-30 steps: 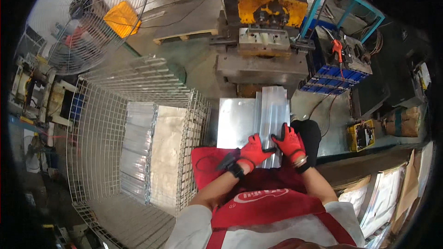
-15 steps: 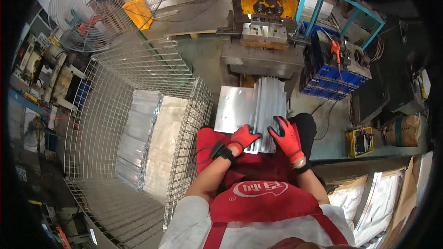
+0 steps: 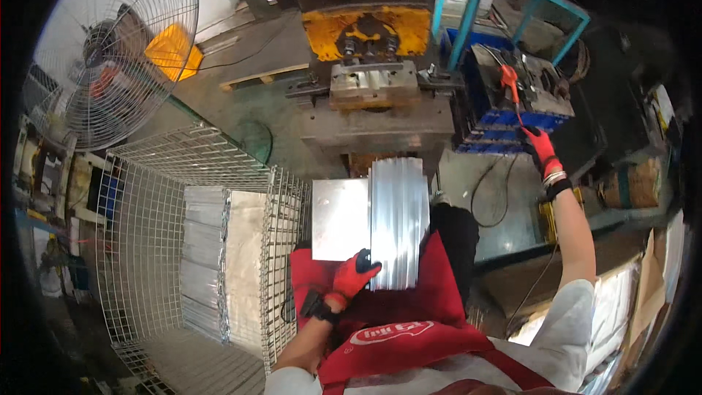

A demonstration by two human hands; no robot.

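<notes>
On my lap lies a stack of long, ribbed silvery metal strips, beside a flat, shiny metal sheet. My left hand, in a red glove with dark fingertips, is closed on the near left edge of the strips. Out to the right, my gloved right hand is stretched toward the blue crates, fingers apart with no object visible in them. Just beyond its fingertips a red air blow gun lies over the top crate's edge, its thin hose running down near the hand.
At my left stands a wire mesh cage holding stacked metal strips and a beige sheet. A press faces me. Stacked blue crates stand right of it; a large fan is far left. Cardboard and white wrapped goods lie lower right.
My right hand has left the strips and reached out right to the blue crates. My left hand stays at the strips, which now lie flatter and closer together. The view has shifted.
</notes>
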